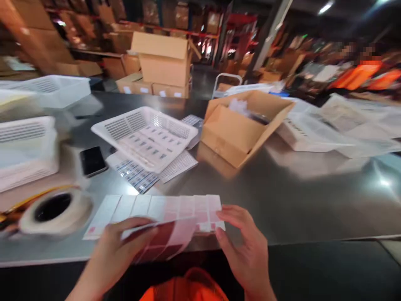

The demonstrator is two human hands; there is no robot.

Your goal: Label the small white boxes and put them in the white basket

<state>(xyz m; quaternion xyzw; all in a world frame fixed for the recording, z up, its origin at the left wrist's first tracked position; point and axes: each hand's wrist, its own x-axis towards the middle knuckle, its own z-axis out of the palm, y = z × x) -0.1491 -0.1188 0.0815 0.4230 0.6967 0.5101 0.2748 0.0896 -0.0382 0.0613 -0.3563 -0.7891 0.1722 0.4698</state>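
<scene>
A long pale sheet [156, 207] lay flat along the near side of the desk [307, 205], close to the front edge and parallel to it. It was white toward the left and pink toward the right, split by thin lines into about eight upright panels, with small red marks near its lower corners. A dark red and pink flap [166, 236] curled up over its front, its lower part passing the desk's edge in this view; whether it was joined to the long sheet could not be told.

The left hand [117, 244] had its grip closed on the flap. The right hand [246, 246] had fingertips at the long sheet's right end; whether that grip was pinching could not be told. To its right, grey metal stretched out along the front edge.

Just behind lay one white basket [120, 127], tilted on at least three printed sheets [138, 173], with a printed sheet inside. One phone [93, 161] and one tape roll [79, 213] sat to the left, near at least two more baskets [48, 163]. One open cardboard box [227, 131] stood right of the middle basket, and several white trays [308, 142] lay farther right.
</scene>
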